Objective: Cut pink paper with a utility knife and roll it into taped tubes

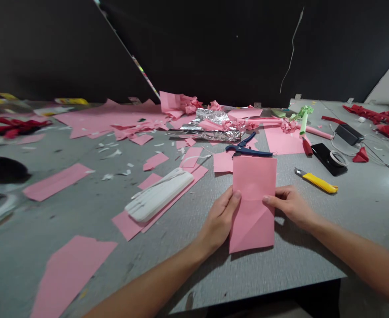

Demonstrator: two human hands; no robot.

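Observation:
A creased rectangular sheet of pink paper (254, 176) is held upright just above the front part of the grey table. My left hand (219, 218) pinches its left edge, thumb on the near face. On the opposite edge, my right hand (292, 204) grips the sheet with its thumb in front and fingers behind. One crease crosses the sheet at mid-height, and another runs diagonally over the lower half. Behind the sheet lie blue-handled cutters (252, 150). To the right of my right hand rests a yellow utility knife (318, 182) with its blade end pointing left.
A white marbled oblong object (159, 194) lies on pink strips at left. Further back are crumpled silver foil (211, 121) and a large pink sheet (115, 114). A black phone (325, 157) bears a roll of tape (338, 158). The table's front edge (280, 291) is close.

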